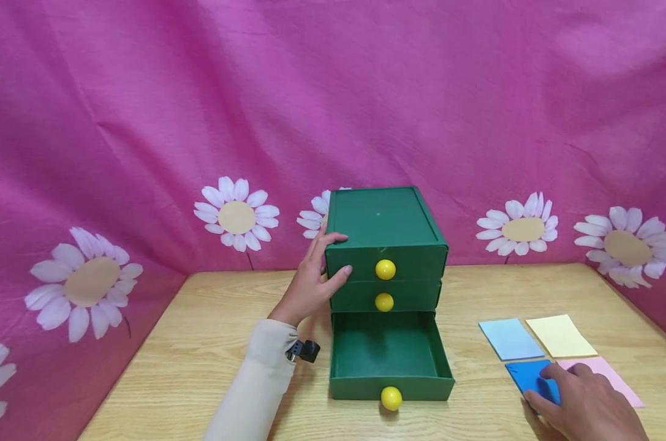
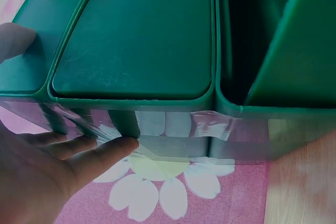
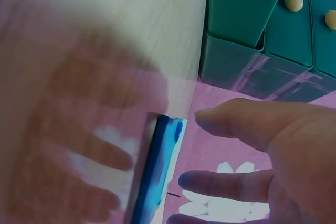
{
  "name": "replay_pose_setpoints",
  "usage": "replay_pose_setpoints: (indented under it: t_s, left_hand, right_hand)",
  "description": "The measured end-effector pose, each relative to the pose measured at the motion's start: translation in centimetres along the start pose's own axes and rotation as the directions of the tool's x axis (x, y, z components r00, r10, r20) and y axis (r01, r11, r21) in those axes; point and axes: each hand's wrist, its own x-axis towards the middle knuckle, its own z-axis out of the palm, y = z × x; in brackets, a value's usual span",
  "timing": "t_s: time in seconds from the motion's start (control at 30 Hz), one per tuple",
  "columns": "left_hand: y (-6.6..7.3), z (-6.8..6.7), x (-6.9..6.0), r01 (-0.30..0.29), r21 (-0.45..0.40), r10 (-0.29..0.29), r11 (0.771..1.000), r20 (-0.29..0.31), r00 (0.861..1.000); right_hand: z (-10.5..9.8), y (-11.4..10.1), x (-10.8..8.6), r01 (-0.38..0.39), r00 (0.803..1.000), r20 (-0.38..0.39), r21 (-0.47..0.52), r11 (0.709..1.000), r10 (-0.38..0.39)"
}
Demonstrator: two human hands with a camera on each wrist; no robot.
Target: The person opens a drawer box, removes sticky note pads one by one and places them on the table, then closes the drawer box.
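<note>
A green three-drawer cabinet [image 1: 382, 214] with round yellow knobs stands mid-table. Its bottom drawer [image 1: 360, 389] is pulled out and its green floor shows; the upper two are closed. My left hand [image 1: 310, 282] rests on the cabinet's left side, thumb against the front of the top drawer. In the left wrist view its fingers lie stretched along the side wall. At the lower right, my right hand [image 1: 592, 398] is over a dark blue sticky note pad [image 1: 522, 370]. In the right wrist view its thumb and fingers are spread, apart from the pad.
Behind the dark blue pad lie a light blue pad [image 1: 511, 339] and a pale yellow pad [image 1: 561, 335]. A pink pad [image 1: 614, 380] is partly behind my right hand. A pink cloth [image 1: 421, 92] with white daisies surrounds the wooden table [image 1: 211, 343].
</note>
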Motion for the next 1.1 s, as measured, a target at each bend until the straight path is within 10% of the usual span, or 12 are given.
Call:
replay_pose_setpoints:
  t_s: [0.43, 0.73, 1.1]
  left_hand:
    - [-0.1, -0.1, -0.1, 0.006, 0.044, -0.005, 0.999, -0.014, 1.000]
    - [0.5, 0.0, -0.1, -0.004, -0.002, 0.004, 1.000, 0.006, 1.000]
    - [0.5, 0.0, -0.1, 0.033, -0.036, -0.033, 0.999, 0.007, 0.999]
  right_hand:
    - [-2.0, -3.1, 0.3, 0.134, 0.964, -0.235, 0.038, 0.990, -0.121]
    - [-3.8, -6.1, 1.0, 0.165, 0.968, -0.204, 0.075, 0.983, -0.147]
    - [-5.2, -10.5, 1.1, 0.285, 0.920, -0.302, 0.071, 0.956, -0.252]
